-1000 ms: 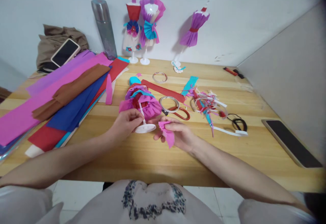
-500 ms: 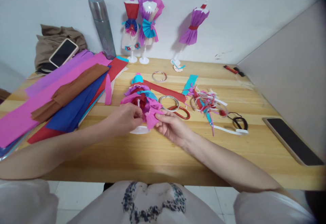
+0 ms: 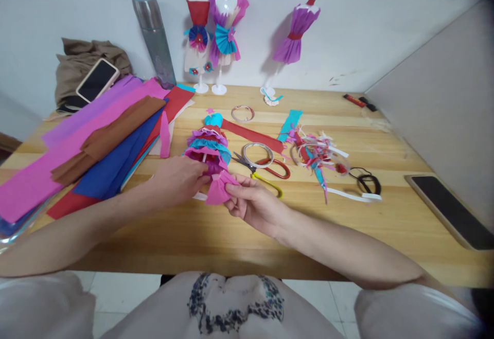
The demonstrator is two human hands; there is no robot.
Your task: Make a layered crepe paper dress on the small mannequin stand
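Observation:
A ruffled paper dress [image 3: 210, 138] in pink, purple, red and turquoise lies on its mannequin stand, hem toward me. At its lower left, my left hand [image 3: 183, 178] is closed against the pink hem; what its fingertips pinch is hidden. My right hand [image 3: 250, 200] pinches a gathered pink crepe paper piece [image 3: 218, 189] between thumb and fingers, just below the hem. Part of the white stand base [image 3: 199, 196] shows under the hands. Scissors [image 3: 274, 168] with red and yellow handles lie right of the dress, partly under a tape roll [image 3: 258, 155].
Crepe paper sheets [image 3: 111, 159] are piled at left, beside a phone [image 3: 98, 80] and a steel flask [image 3: 154, 40]. Dressed mannequins [image 3: 226, 35] stand along the wall. Paper scraps [image 3: 318, 151], a black hair tie [image 3: 368, 184] and a larger phone [image 3: 450, 210] lie at right.
My right hand has drawn the pink piece down and a little left. My left hand has shifted slightly left and down. More of the ruffles and the scissors now show.

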